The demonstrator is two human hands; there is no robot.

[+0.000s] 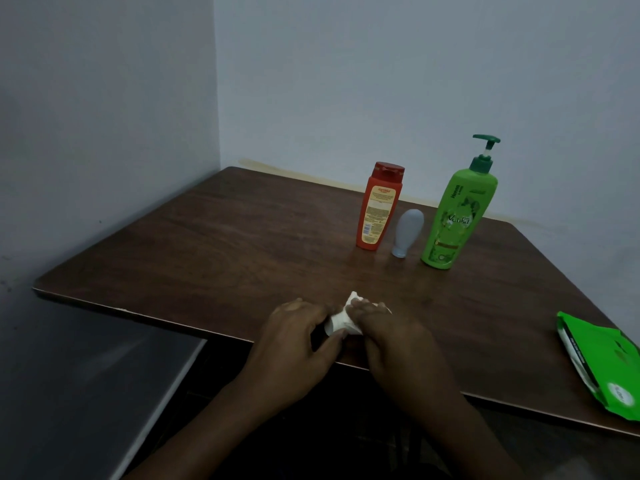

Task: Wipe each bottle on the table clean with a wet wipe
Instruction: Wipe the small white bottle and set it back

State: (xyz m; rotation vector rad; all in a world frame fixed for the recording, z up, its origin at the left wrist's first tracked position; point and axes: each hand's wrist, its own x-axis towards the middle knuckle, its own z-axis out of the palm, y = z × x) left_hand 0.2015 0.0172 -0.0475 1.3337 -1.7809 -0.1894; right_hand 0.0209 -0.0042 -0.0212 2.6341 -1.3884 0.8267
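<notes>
Hands met at the near edge of the table (225, 237): I saw the left hand (294, 336) and right hand (394, 337) both curled around a white wet wipe (341, 320), bunched between them. Fingers hid whatever the wipe covered; I could not tell what it was. Far right stood a red bottle (377, 209), a small grey bottle (408, 232) and a green pump bottle (457, 216), close together. A green wipes pack (602, 358) lay near right, cut off by the frame.
</notes>
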